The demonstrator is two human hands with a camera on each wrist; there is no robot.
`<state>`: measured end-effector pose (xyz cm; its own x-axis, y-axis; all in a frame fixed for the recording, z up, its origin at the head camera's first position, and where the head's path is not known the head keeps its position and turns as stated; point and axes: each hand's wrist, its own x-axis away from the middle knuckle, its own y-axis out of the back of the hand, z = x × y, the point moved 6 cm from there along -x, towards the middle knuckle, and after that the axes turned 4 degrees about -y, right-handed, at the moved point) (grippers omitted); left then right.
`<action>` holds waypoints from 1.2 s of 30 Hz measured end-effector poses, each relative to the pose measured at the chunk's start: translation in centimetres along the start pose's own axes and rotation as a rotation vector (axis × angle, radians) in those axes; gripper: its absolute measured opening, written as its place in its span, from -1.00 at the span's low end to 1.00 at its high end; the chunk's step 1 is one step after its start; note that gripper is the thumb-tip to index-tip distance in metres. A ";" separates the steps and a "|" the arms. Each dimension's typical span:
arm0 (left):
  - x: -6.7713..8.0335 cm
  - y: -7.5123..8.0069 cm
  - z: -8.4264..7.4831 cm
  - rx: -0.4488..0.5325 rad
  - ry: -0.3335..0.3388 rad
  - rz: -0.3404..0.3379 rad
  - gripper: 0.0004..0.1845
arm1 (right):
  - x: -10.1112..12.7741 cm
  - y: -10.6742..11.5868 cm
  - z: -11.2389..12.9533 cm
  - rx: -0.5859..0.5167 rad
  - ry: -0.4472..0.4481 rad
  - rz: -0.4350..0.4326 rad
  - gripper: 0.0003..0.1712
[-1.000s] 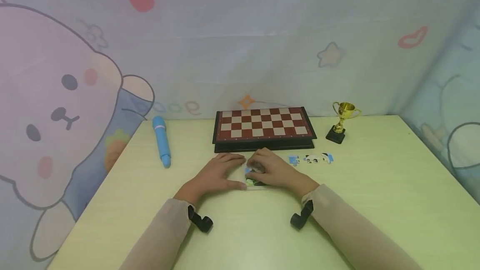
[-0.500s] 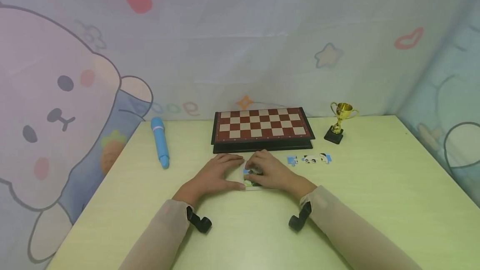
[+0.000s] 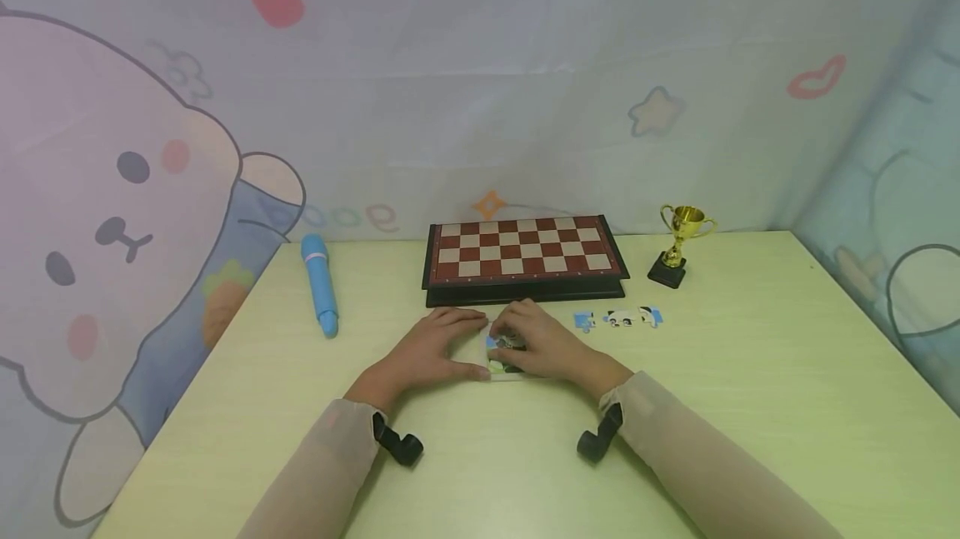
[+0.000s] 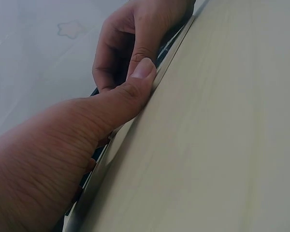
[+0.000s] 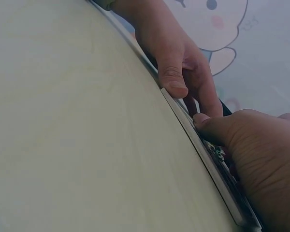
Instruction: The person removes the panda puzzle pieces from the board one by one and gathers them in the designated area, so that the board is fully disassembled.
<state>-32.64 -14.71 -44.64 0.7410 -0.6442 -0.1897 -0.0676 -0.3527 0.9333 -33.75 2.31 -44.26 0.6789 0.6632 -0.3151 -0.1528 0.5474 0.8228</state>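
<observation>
A small jigsaw puzzle [image 3: 498, 367] in a pale tray [image 3: 517, 378] lies flat on the table between my hands. In the head view my left hand [image 3: 431, 351] straddles the tray's left side, fingers extended at the far corner and thumb on the near corner. My right hand [image 3: 543, 339] is over the puzzle, its bent fingers and thumb around a dark-and-white puzzle piece [image 3: 512, 341], mostly hidden by the hand. From the right wrist, the right thumb [image 5: 210, 126] is low over the tray edge [image 5: 203, 150]. The left wrist view shows the left thumb [image 4: 130, 89] along the tray's near edge.
Several loose puzzle pieces [image 3: 621, 319] lie right of my hands. Behind stands a folded chessboard case [image 3: 525, 254]. A blue toy microphone [image 3: 320, 285] is at the left, a gold trophy cup [image 3: 684, 227] on a black base at the back right. A printed cloth [image 3: 375, 89] hangs behind the table.
The right fingers shift slightly over the puzzle, and the dark piece sits lower between them. The left hand keeps its place. The whole view drifts a little.
</observation>
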 end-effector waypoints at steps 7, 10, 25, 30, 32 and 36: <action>-0.1 -0.1 0.1 -0.009 0.006 0.012 -0.05 | 0.1 0.0 -0.1 -0.011 -0.014 0.000 -0.69; 0.0 -0.2 0.2 -0.005 0.010 0.015 -0.06 | 0.1 0.0 0.0 -0.020 -0.017 0.006 -0.71; 0.1 -0.3 0.2 0.005 0.018 0.017 -0.06 | 0.2 0.0 0.2 -0.049 0.044 0.028 -0.70; 0.1 -0.3 0.3 0.006 0.010 0.016 -0.05 | 0.2 0.0 0.3 -0.050 0.049 0.034 -0.75; 0.0 -0.3 0.3 0.005 0.007 0.016 -0.04 | 0.1 0.0 0.3 -0.053 0.049 0.034 -0.77; -0.1 -0.2 0.3 0.004 0.009 0.014 -0.04 | 0.1 0.1 0.3 -0.064 0.057 0.029 -0.80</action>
<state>-32.87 -14.81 -44.90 0.7458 -0.6431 -0.1737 -0.0806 -0.3459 0.9348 -33.43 2.30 -44.06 0.6315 0.7065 -0.3195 -0.2190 0.5578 0.8006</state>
